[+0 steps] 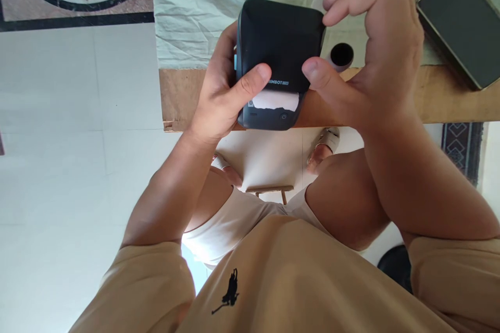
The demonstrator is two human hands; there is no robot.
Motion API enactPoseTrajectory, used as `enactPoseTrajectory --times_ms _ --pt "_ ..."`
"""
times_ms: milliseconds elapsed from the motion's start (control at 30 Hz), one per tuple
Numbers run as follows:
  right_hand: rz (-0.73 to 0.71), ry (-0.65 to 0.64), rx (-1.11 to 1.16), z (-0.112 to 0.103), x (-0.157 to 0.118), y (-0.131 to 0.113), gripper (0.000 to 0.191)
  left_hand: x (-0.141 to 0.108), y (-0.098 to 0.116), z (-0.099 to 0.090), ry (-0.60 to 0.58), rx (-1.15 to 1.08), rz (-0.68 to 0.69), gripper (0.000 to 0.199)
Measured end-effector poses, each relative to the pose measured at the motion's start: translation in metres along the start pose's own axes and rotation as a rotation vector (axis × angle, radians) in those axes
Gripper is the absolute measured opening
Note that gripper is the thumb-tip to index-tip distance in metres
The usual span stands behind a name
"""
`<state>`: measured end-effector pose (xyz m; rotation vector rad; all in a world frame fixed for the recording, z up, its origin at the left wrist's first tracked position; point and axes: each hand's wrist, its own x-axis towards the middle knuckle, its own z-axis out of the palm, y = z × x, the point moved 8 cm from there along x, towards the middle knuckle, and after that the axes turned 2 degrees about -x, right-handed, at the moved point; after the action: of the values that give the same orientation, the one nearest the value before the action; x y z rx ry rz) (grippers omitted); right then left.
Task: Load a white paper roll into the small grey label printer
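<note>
A small black label printer (279,44) with a torn white paper strip (275,99) at its slot is held above the table's front edge. My left hand (230,88) wraps round its left side, the thumb lying on the lid. On the other side, my right hand (375,47) has its fingers apart; the thumb tip touches or nearly touches the printer's lower right side, and the fingertips are by its upper right corner. Between thumb and fingers of that hand, a small white cylinder with a black top (341,55) is visible behind on the table.
The wooden table (182,99) bears a pale green cloth (191,15). A dark flat device (463,26), like a phone or tablet, lies at the right. Below the table edge are my legs, a wooden bar (269,189) and a patterned mat (461,148).
</note>
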<state>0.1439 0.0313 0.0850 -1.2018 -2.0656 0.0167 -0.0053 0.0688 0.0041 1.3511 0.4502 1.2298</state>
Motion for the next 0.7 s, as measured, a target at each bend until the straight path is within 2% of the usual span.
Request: enactPoseTrajectory --times_ms 67,200,367,400,467,500,700 --pt "0.015 -0.016 0.003 0.001 -0.001 0.001 0.044 -0.003 -0.001 -0.001 0.052 0.031 -0.082 0.047" --pt "0.040 -0.015 0.014 0.001 -0.001 0.003 0.046 -0.002 0.001 0.001 0.007 0.035 -0.054 0.052" --pt "0.071 -0.029 0.003 0.004 -0.001 0.007 0.048 0.001 -0.007 0.000 -0.004 0.005 -0.156 0.059" --pt "0.077 -0.030 -0.002 0.004 -0.001 0.008 0.049 0.001 -0.002 -0.003 0.054 -0.003 -0.114 0.056" --pt "0.085 -0.041 -0.016 0.004 -0.001 0.008 0.049 0.000 0.001 0.001 0.073 0.016 -0.128 0.045" --pt "0.086 -0.051 -0.025 0.005 -0.001 0.008 0.048 -0.001 -0.002 0.002 0.077 0.034 -0.177 0.039" --pt "0.080 -0.054 -0.054 0.006 -0.003 0.006 0.047 -0.001 0.000 0.000 0.109 0.044 -0.129 0.052"
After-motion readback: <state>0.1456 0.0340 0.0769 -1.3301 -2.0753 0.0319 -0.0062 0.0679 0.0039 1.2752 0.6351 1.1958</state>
